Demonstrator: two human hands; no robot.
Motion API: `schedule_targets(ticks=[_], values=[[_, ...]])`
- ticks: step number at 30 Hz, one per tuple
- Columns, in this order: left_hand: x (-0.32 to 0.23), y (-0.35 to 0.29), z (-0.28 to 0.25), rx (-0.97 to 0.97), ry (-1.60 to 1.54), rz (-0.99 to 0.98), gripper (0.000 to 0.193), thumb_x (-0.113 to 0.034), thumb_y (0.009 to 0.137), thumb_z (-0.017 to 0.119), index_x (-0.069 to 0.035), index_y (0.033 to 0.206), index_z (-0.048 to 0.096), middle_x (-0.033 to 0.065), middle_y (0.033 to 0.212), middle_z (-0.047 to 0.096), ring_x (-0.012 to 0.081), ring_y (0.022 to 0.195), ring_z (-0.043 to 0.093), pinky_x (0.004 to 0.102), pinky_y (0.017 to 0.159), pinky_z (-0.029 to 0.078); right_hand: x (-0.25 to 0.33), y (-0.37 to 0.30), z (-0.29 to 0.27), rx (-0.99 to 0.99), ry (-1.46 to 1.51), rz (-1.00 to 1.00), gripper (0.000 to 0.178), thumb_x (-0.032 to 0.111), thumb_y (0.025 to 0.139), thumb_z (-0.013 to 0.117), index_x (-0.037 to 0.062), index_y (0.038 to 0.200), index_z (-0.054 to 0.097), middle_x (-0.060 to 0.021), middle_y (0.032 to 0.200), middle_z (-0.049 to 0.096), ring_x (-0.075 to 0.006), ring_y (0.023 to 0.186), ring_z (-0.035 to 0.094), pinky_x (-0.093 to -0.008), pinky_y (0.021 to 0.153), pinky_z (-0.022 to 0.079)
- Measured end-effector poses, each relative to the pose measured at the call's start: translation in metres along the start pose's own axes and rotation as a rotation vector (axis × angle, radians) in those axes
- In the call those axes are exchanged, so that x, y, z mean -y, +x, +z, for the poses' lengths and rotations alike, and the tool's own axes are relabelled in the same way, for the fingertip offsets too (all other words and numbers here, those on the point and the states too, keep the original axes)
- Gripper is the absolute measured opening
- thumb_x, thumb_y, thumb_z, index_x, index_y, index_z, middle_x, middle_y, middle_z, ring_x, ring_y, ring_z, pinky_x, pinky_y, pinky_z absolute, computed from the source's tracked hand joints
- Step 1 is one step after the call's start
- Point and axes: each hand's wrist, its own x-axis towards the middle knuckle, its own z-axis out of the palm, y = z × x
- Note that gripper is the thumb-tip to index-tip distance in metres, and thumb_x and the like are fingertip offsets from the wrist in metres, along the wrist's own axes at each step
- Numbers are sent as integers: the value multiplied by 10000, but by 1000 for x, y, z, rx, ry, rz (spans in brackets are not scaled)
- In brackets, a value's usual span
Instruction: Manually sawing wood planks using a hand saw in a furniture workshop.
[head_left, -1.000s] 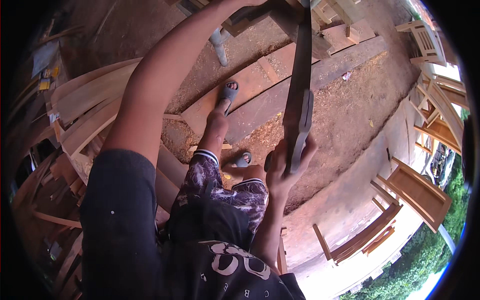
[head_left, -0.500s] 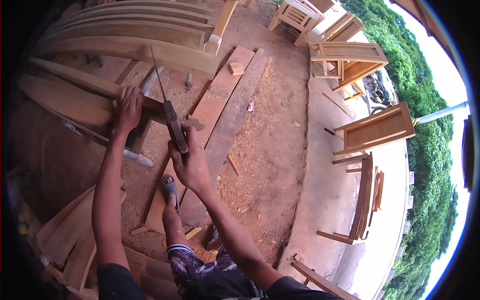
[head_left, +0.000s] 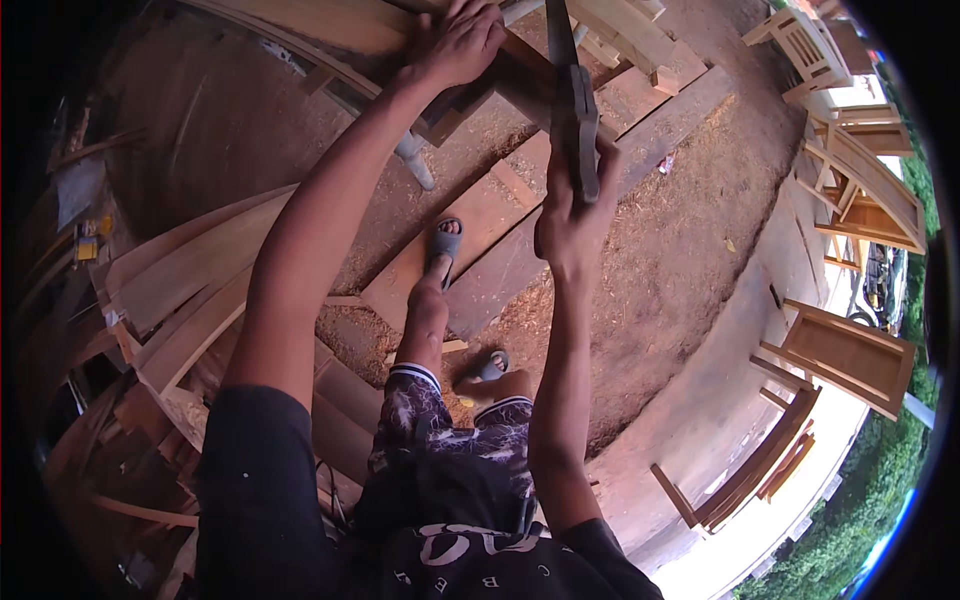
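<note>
My right hand [head_left: 578,215] is closed around the dark handle of a handsaw [head_left: 583,125]. The saw's narrow blade [head_left: 561,38] points away from me and runs out of the top edge of the picture. To the left of it, my left hand [head_left: 462,45] grips the edge of a wooden board [head_left: 527,58], its fingers bent over the wood. The blade stands beside the board near its right end; whether the teeth touch the wood I cannot tell. Behind my left hand, more of the wide brown wood [head_left: 340,25] stretches to the left.
Planks [head_left: 490,260] strewn with sawdust lie on the dirt floor under my sandalled foot [head_left: 447,240]. A stack of curved boards [head_left: 190,270] is at my left. A metal pipe [head_left: 413,160] sticks out below the work. Wooden chair frames [head_left: 850,355] stand along the right.
The view has tipped down and swung left, so both hands appear higher and farther right. My right hand still holds the saw, and my left hand remains on the board.
</note>
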Motion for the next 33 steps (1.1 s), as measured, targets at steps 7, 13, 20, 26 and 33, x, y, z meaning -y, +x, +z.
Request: schedule_targets(ticks=[7,13,20,26,33], values=[[11,-19,-22,223,89,-137,196,-236,1004,443,-72,1071,528,148,1144,571,356,1155,506,626,946,354,3,-207,-73,61,79,302,478,58,923,597,-46,1360,431,-156,1073,630,-194,904,618,-336,830,502],[11,-11,-8,94,34,9,180,-240,1001,450,-93,1052,539,138,1102,575,340,1141,503,604,931,364,8,-315,-137,58,7,169,533,98,941,589,-71,1395,367,-251,1254,588,-288,1049,648,-447,905,515],[-10,-7,-8,139,78,-61,200,-252,1010,455,-81,1081,529,144,1144,564,348,1177,493,612,922,369,27,9,-8,93,34,166,344,160,970,601,-1,1259,506,-169,920,597,-224,807,568,-387,736,477],[35,-11,0,22,-36,116,178,-216,1009,442,-71,1028,542,142,1074,595,370,1116,522,530,935,408,7,-245,-96,120,171,349,532,107,960,571,-76,1409,352,-204,1175,603,-193,939,618,-387,888,491],[3,-12,-7,131,97,-65,230,-284,1011,444,-98,1121,524,115,1181,568,317,1197,499,623,896,356,-27,-235,-81,70,58,210,481,123,971,567,-72,1374,391,-244,1255,587,-278,1056,646,-404,919,516]])
